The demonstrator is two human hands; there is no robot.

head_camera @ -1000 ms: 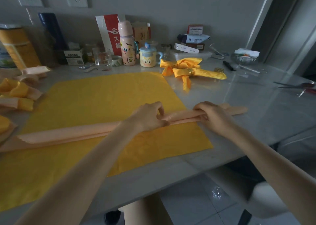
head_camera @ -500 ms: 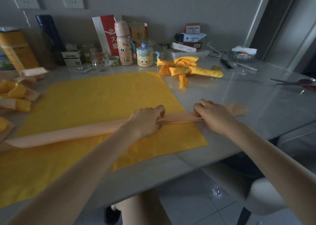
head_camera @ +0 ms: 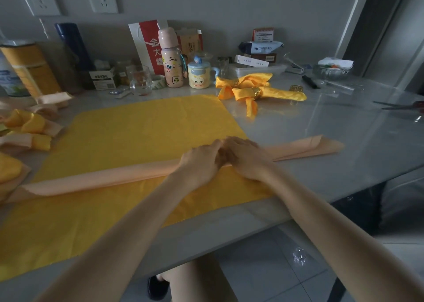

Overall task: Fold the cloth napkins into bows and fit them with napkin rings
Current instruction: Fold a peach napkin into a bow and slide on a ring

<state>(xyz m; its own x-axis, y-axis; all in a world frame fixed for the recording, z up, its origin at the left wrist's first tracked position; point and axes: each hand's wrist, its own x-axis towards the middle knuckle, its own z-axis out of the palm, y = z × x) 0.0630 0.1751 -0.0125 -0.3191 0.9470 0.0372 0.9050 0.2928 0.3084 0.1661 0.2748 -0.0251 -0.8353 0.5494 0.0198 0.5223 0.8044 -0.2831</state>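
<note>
A long peach napkin strip (head_camera: 98,178) lies across a flat yellow cloth (head_camera: 137,138), its right end (head_camera: 321,146) reaching onto the bare table. My left hand (head_camera: 200,161) and my right hand (head_camera: 244,157) meet at the strip's middle, fingers curled down around the fabric and touching each other. The strip's centre is hidden under them. Two finished yellow bows (head_camera: 254,90) with gold rings lie behind, and a loose gold napkin ring (head_camera: 296,88) stands beside them.
Bottles, a smiley mug (head_camera: 199,76), a glass (head_camera: 139,81) and boxes line the back wall. Folded peach and yellow napkins (head_camera: 27,129) pile at the left edge. Scissors (head_camera: 403,106) lie far right. The table's front edge (head_camera: 229,232) runs just below the yellow cloth.
My right hand slid left along the strip until it met my left hand at the middle; the strip's right end is now uncovered. The left hand stayed roughly in place.
</note>
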